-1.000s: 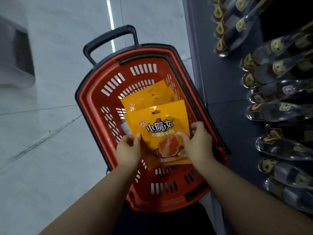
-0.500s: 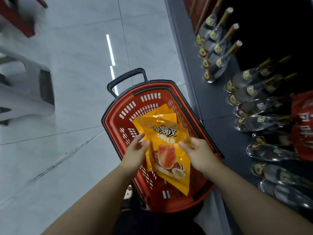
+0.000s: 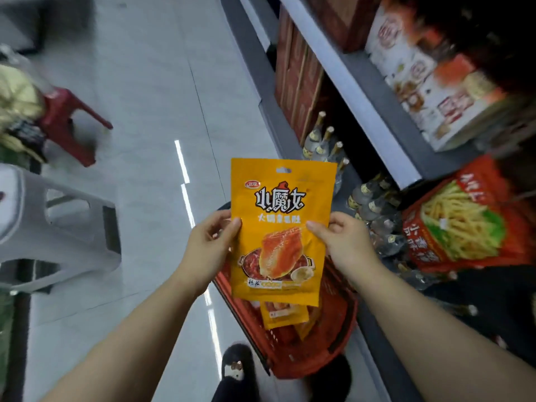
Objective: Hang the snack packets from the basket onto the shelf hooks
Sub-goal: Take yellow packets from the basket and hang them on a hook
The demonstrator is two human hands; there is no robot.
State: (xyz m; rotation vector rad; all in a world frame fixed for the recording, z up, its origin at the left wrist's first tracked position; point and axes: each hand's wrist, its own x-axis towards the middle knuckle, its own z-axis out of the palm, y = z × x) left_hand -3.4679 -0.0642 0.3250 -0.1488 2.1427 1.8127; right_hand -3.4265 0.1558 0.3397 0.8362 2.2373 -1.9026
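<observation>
I hold one yellow snack packet (image 3: 282, 227) upright in front of me, my left hand (image 3: 207, 250) with its grip clamped on the packet's left edge and my right hand (image 3: 340, 242) with its grip clamped on the right edge, the hang hole at its top free. Below it the red basket (image 3: 333, 352) stands on the floor with more yellow packets (image 3: 282, 314) lying inside. The shelf (image 3: 362, 91) runs along my right, with bottles (image 3: 374, 204) low down and a red packet of fries (image 3: 461, 219) beside them.

Packet (image 3: 282, 227) above basket (image 3: 333, 329); shelf (image 3: 362, 82) right.
</observation>
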